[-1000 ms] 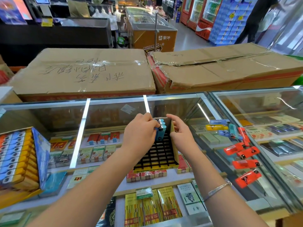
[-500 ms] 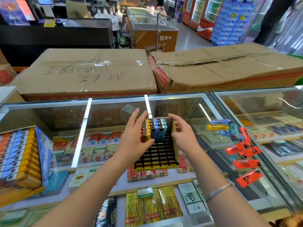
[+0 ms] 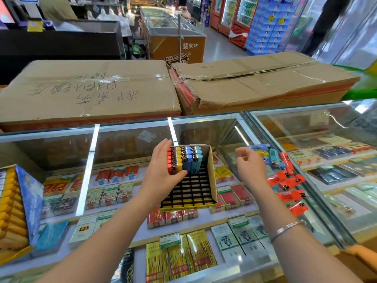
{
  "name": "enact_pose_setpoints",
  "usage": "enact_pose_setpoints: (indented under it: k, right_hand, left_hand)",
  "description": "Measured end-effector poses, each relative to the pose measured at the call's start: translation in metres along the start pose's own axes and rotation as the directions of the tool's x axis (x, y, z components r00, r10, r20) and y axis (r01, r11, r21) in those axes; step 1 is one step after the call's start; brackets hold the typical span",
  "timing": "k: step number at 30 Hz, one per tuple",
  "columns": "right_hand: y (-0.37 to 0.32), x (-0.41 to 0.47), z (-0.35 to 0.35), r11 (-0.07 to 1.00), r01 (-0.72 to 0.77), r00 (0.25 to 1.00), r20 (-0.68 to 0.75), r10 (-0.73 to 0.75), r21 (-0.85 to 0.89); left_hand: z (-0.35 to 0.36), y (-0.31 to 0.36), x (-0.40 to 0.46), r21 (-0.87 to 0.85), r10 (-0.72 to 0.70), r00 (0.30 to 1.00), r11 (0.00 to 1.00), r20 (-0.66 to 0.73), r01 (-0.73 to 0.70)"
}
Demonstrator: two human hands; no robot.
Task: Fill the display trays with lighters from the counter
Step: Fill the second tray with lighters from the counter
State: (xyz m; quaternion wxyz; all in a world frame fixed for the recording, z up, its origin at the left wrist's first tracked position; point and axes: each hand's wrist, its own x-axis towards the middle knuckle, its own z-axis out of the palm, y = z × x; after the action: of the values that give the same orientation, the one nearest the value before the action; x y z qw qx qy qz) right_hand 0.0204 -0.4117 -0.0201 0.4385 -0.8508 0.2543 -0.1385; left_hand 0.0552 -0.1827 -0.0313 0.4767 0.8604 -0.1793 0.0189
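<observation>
A cardboard tray (image 3: 212, 176) with a black grid sits on the glass surface (image 3: 130, 139), tilted toward the viewer. Its far rows hold upright lighters (image 3: 184, 160) in red, yellow, dark blue and light blue columns; the near grid cells are bare. The left hand (image 3: 163, 170) lies flat against the tray's left side, fingers straight along the red column, thumb pressing the front of the yellow and blue ones. The right hand (image 3: 250, 166) hovers just right of the tray, fingers loosely curled, holding nothing. Right of it, loose lighters (image 3: 285, 180) lie scattered on the glass: blue, yellow and teal farther off, orange-red ones nearer, their print too small to read. A full tray (image 3: 14, 207) of yellow lighters stands at the left edge. Between the two trays the glass carries nothing. Beyond the surface's far edge lie two flat cartons (image 3: 91, 88); the left bears handwritten Chinese characters, upside down. Behind stands a freezer (image 3: 177, 45) marked 蒙牛.
</observation>
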Motion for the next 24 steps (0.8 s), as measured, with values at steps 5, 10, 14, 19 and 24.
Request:
enact_pose_setpoints:
  k: [5, 10, 14, 19, 24]
  right_hand:
    - [0.004, 0.035, -0.014, 0.827, 0.105, 0.991, 0.128, -0.04, -0.552]
    - [0.009, 0.044, -0.005, 0.66, 0.159, 0.98, 0.198, -0.015, -0.734]
    - [0.011, 0.043, -0.002, 0.632, 0.171, 0.984, 0.157, -0.079, -0.756]
    - [0.013, 0.044, -0.003, 0.569, 0.308, 0.951, 0.248, -0.182, -0.763]
    - [0.016, 0.045, 0.005, 0.42, 0.432, 0.892, 0.311, -0.327, -0.798]
  left_hand:
    - [0.006, 0.002, 0.005, -0.017, 0.013, 1.0, 1.0, 0.011, -0.013]
    - [0.009, 0.002, 0.006, -0.005, 0.039, 0.999, 0.999, -0.006, -0.039]
    - [0.009, -0.001, 0.004, -0.032, 0.036, 0.999, 0.999, -0.027, -0.037]
    - [0.01, -0.001, 0.002, -0.04, 0.046, 0.997, 0.998, -0.062, -0.049]
    - [0.009, 0.0, 0.001, -0.031, 0.056, 0.997, 0.998, -0.062, -0.058]
